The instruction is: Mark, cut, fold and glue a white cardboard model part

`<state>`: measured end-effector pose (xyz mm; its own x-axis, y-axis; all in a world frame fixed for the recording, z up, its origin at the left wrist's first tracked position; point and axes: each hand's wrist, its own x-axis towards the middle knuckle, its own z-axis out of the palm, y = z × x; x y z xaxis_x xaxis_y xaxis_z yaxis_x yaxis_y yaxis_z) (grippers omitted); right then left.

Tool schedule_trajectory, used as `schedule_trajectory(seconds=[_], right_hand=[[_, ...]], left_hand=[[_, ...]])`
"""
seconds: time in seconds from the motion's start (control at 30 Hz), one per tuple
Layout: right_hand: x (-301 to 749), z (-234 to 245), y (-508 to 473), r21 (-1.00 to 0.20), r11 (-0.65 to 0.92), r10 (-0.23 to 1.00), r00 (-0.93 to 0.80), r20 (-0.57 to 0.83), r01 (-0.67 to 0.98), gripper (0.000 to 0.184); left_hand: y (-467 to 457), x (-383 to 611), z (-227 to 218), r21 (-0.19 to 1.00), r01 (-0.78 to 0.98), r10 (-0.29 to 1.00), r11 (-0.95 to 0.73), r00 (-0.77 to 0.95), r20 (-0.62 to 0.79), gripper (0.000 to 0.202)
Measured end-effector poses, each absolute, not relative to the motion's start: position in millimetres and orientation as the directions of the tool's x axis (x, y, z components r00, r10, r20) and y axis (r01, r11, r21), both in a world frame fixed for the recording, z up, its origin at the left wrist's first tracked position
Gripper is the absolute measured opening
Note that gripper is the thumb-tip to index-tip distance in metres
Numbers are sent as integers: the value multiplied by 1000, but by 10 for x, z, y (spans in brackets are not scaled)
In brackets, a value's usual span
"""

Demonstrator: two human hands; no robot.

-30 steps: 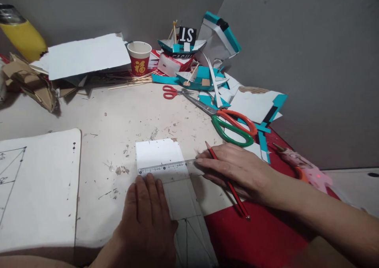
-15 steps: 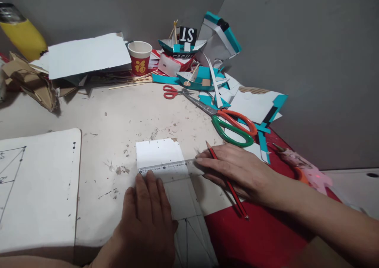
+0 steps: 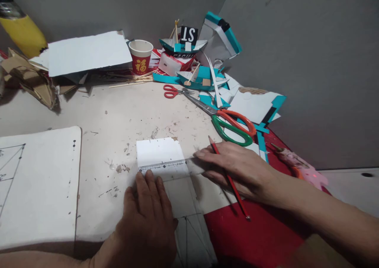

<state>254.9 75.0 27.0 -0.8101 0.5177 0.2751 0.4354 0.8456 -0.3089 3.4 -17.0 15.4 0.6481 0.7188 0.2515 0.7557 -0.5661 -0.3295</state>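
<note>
The left hand (image 3: 149, 216) lies flat with its fingers nearly together and grips nothing, its fingertips against the ruler (image 3: 164, 165) at twelve o'clock, while the right hand (image 3: 239, 169), at two o'clock from it, is narrowly curled, holding a red pencil (image 3: 232, 183) and touching the ruler's far end. The ruler's long axis runs from nearly nine toward nearly three, across the white card strip (image 3: 158, 149), whose drawn part reaches down toward five o'clock.
</note>
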Motion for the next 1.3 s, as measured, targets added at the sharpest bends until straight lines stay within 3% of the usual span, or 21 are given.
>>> schedule_trajectory(seconds=[0.17,0.27,0.37,0.53,0.7,0.97,1.17,1.3], right_hand=[[2342,574,711,-579,658,715,-641,279,481,34],[2094,660,778,-791,512,738,-643,205,335,33],[1816,599,878,-922,325,758,-641,121,211,36],[1533,339,964,-991,-25,808,-581,-100,135,27],[1484,170,972,-986,-152,825,-540,-165,68,33],[1481,146,980,-986,-159,830,-534,-163,54,34],[1477,155,948,-975,145,863,-504,43,166,29],[1472,148,916,-946,242,869,-482,113,215,28]], left_hand=[[-166,36,182,-315,755,725,-575,649,230,42],[-158,25,205,-317,743,718,-590,662,216,41],[-153,16,217,-326,730,708,-600,675,207,41],[-161,42,228,-312,745,725,-590,659,203,41],[-178,82,247,-254,784,762,-567,616,202,37],[-213,100,249,-150,808,791,-570,589,167,27],[-212,114,259,-169,809,794,-563,586,165,33],[-208,116,259,-168,806,790,-567,590,164,31]])
